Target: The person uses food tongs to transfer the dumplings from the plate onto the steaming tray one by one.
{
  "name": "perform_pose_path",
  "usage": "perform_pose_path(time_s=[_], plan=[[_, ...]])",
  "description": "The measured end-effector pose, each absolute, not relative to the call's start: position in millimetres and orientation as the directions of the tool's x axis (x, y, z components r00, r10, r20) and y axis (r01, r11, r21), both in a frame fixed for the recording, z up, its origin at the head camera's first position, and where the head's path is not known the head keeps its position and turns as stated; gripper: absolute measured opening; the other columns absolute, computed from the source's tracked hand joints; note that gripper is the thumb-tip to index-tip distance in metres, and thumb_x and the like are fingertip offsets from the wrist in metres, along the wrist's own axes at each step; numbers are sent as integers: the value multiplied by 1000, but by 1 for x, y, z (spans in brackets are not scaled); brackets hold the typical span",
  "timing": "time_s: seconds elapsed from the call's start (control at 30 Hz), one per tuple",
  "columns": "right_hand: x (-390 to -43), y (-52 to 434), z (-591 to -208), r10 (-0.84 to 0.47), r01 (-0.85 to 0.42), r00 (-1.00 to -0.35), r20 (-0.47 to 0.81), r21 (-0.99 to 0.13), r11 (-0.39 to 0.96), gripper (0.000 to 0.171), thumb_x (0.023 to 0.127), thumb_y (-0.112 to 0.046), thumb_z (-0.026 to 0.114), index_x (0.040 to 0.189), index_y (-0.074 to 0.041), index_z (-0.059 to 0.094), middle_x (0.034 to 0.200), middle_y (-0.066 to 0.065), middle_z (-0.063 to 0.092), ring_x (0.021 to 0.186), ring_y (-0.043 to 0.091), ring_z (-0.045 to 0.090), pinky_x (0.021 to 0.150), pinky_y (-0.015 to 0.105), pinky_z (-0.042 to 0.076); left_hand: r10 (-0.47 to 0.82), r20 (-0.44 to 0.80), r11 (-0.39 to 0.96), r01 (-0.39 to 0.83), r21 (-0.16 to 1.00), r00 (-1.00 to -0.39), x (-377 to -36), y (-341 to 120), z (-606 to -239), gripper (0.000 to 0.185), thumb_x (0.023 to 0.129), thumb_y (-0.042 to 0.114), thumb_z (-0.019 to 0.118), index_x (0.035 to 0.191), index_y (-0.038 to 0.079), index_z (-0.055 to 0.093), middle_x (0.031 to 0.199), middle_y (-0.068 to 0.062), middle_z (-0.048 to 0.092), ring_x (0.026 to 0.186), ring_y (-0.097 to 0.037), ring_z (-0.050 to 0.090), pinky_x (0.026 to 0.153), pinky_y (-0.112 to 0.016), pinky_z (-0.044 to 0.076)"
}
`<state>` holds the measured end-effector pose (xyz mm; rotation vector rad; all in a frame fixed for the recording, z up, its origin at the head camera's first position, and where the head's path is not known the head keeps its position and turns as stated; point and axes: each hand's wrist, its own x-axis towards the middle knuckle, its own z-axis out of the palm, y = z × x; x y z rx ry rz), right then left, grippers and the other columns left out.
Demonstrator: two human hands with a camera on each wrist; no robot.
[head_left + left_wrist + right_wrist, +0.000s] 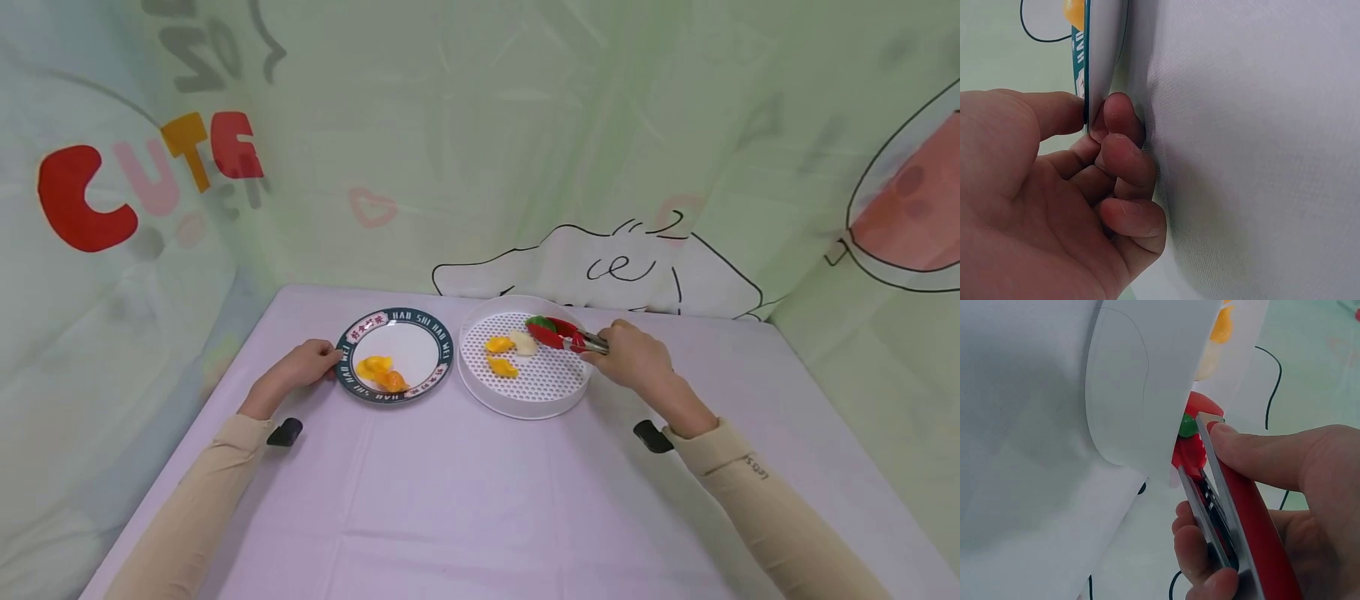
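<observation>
1. Head view: a plate (pixel 431 332) with a dark lettered rim is gripped at its left edge by the left hand (pixel 303 365). Two orange pieces (pixel 381 372) are seen on the plate. Just to its right, a white perforated tray (pixel 540 392) is set on the lilac-covered bench (pixel 465 500). Red tongs (pixel 564 335) are held by the right hand (pixel 636 357) over the tray's far right part, with a green piece (pixel 537 321) at their tips. Two yellow pieces (pixel 501 355) and a pale piece (pixel 524 342) lie in the tray.

2. Left wrist view: the plate's rim (pixel 1087 75) is pinched between the thumb (pixel 1054 112) and curled fingers (pixel 1124 156).

3. Right wrist view: the tongs (pixel 1235 512) are squeezed narrow in the right hand (pixel 1285 506), and the green piece (pixel 1187 427) is seen between the red tips, beside the tray's wall (pixel 1122 394).
</observation>
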<state>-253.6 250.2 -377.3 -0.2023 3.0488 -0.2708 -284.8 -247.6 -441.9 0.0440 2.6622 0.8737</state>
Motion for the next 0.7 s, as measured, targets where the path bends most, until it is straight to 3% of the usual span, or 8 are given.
perform_pose_path(time_s=[0.27, 0.37, 0.47, 0.7], plan=[[-250, 247, -371, -113, -102, -992, -59, -173, 980, 62, 92, -38, 69, 129, 10, 58, 118, 27, 57, 81, 30, 56, 55, 34, 46, 120, -318, 812, -91, 577, -940, -286, -248, -443, 29, 106, 24, 45, 100, 0, 59, 83, -9, 59, 81, -22, 51, 71, -29, 39], [-247, 243, -367, -103, -94, -994, -33, -210, 973, 69, 92, -39, 68, 134, 12, 53, 129, 32, 53, 96, 38, 58, 66, 45, 55, 123, -320, 813, -89, 575, -939, -285, -248, -443, 29, 106, 24, 45, 100, 0, 59, 83, -9, 59, 81, -22, 52, 70, -30, 40], [-241, 234, -361, -104, -93, -994, -28, -268, 959, 79, 91, -44, 68, 141, 14, 45, 138, 35, 44, 110, 46, 57, 83, 56, 56, 119, -322, 815, -93, 572, -939, -285, -247, -443, 29, 106, 25, 45, 100, 0, 59, 83, -9, 58, 80, -21, 52, 70, -29, 40], [-228, 200, -350, -156, -121, -985, -70, -364, 923, 91, 88, -51, 70, 149, 7, 36, 145, 31, 37, 119, 46, 54, 91, 57, 54, 115, -318, 809, -97, 579, -941, -285, -246, -442, 29, 106, 24, 44, 101, 0, 60, 82, -8, 58, 79, -21, 51, 70, -29, 40]])
